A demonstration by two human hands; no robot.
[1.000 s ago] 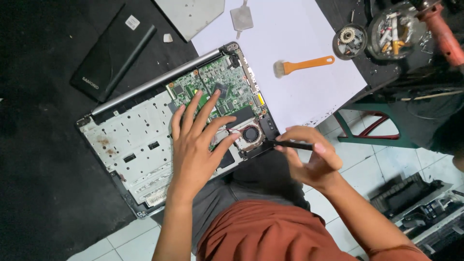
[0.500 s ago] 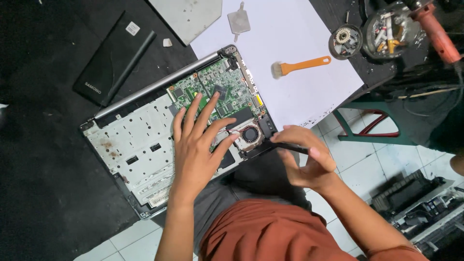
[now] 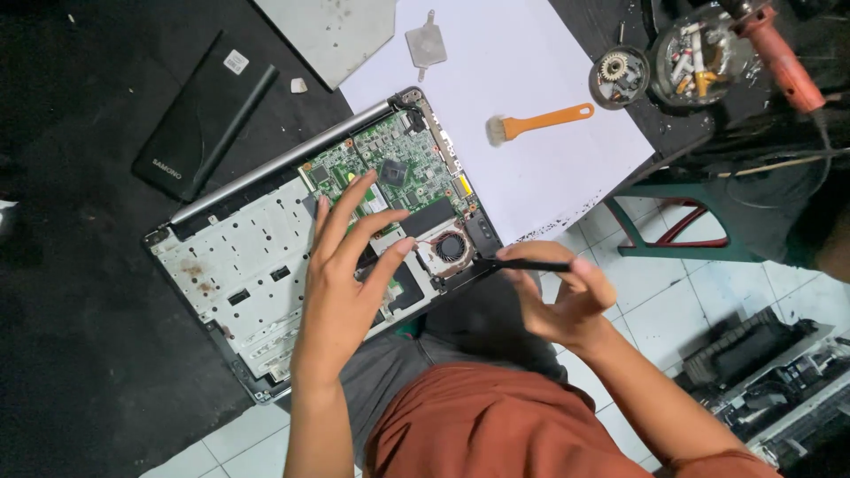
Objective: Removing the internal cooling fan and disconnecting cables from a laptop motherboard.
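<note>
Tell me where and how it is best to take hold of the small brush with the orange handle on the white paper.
Probably the orange handle of the small orange-handled brush, taken from above: it lies flat on the white paper sheet, long, narrow and free on both sides, bristles pointing left.

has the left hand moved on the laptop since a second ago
Yes, slightly. The left hand has lifted: its fingers, earlier spread flat on the opened laptop, now arch above the green board beside the fan.

Bare forearms, no sleeves showing on either arm. Rust-orange shirt at six o'clock. Grey trousers just above it.
</note>
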